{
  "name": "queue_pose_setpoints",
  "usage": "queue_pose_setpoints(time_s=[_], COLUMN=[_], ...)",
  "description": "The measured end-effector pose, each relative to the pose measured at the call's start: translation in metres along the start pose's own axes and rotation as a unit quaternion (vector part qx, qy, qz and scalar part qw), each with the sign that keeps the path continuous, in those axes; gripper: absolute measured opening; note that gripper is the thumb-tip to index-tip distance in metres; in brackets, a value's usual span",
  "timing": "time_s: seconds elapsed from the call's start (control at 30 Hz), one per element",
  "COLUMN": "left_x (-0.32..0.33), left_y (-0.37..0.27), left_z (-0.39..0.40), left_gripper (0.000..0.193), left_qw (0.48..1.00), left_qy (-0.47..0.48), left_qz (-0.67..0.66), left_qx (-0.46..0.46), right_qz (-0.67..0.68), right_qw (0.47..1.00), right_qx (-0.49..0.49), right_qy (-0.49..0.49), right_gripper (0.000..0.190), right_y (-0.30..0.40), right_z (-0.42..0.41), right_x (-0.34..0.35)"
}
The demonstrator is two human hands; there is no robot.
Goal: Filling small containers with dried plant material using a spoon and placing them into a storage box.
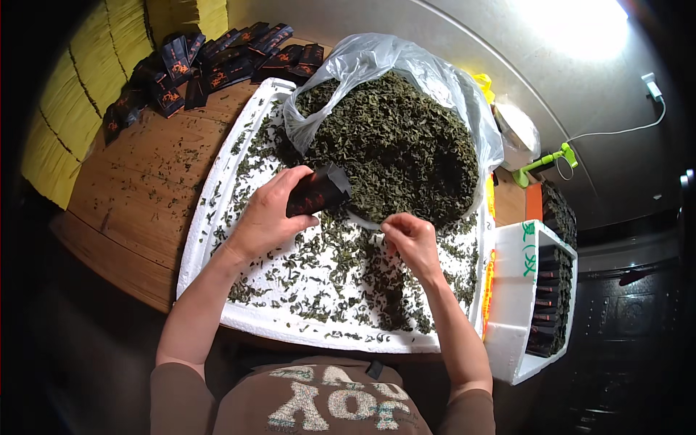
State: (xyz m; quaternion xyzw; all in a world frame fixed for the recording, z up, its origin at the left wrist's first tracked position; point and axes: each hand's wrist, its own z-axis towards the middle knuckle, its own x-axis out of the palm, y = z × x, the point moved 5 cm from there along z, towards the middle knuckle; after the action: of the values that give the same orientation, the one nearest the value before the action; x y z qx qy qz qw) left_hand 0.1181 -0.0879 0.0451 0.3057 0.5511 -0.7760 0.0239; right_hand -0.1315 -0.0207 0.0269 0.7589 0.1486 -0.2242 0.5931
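Observation:
My left hand (269, 209) is wrapped around a small black packet (318, 190) with red-orange print, tilted over the foam tray with its upper end towards the heap. To the right, my right hand (410, 239) hovers at the near edge of the heap with its fingertips pinched together; nothing shows between them. Dried dark-green leaves, likely tea (391, 147), fill a large clear plastic bag (391, 51) lying wide open. Beneath the bag is a white foam tray (304, 321) with loose leaves scattered over its floor.
Many black packets (228, 70) lie piled at the back left beside yellow stacked bundles (70, 109). A white foam box (508, 321) at the right holds rows of packets. Behind it stands a green phone-holder-like stand (544, 163). Leaf crumbs dot the wooden table (141, 179).

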Motion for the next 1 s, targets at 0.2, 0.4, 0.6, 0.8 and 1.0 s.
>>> queue_pose_setpoints(time_s=[0.2,0.4,0.6,0.8,1.0], left_x=[0.002,0.004,0.007,0.012,0.019], left_y=[0.002,-0.001,0.005,0.003,0.000], left_z=[-0.001,0.000,-0.002,-0.003,-0.004], left_gripper=[0.067,0.063,0.062,0.059,0.063], left_qw=[1.000,1.000,0.999,0.999,0.996], left_qy=[0.013,0.024,0.015,0.023,0.060], left_qz=[-0.012,-0.003,0.021,0.015,-0.038], left_qx=[-0.009,0.006,0.027,0.041,0.055], right_qz=[-0.024,-0.125,-0.109,-0.139,-0.357], right_qw=[0.984,0.926,0.917,0.907,0.796], right_qx=[-0.131,-0.311,-0.342,-0.377,-0.487], right_qy=[-0.114,-0.172,-0.171,-0.129,-0.024], right_gripper=[0.004,0.009,0.011,0.009,0.021], right_y=[-0.011,0.009,0.034,0.073,0.108], right_z=[0.028,0.014,0.002,-0.019,-0.027], right_x=[0.003,-0.003,-0.022,-0.025,0.001])
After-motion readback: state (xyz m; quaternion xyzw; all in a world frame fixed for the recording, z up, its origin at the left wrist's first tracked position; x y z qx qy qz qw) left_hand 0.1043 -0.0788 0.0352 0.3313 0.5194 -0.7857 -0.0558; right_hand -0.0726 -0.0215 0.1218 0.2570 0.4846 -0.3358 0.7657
